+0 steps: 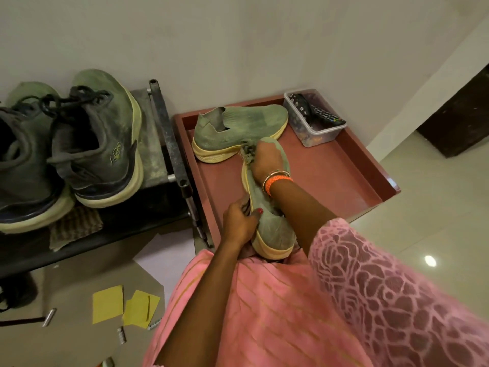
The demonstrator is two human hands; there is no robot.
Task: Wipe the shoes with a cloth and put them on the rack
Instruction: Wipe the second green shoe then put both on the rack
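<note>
Green slip-on shoe (pixel 275 229) between left hand (pixel 239 223) and right hand (pixel 267 161).

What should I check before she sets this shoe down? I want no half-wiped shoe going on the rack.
1. Shoe held firmly: the left hand grips the slip-on shoe near its heel. Ok.
2. Cloth in contact: the right hand presses a frayed cloth on the toe end. Ok.
3. Wiping finished: dusty patches show on the upper. Not ok.
4. Sole clean: underside hidden. Cannot tell.
5. Room on the rack: the two laced sneakers fill the part of the top shelf in view. Cannot tell.
6. Mate ready: the second slip-on lies on the red tray, dusty. Not ok.
</note>
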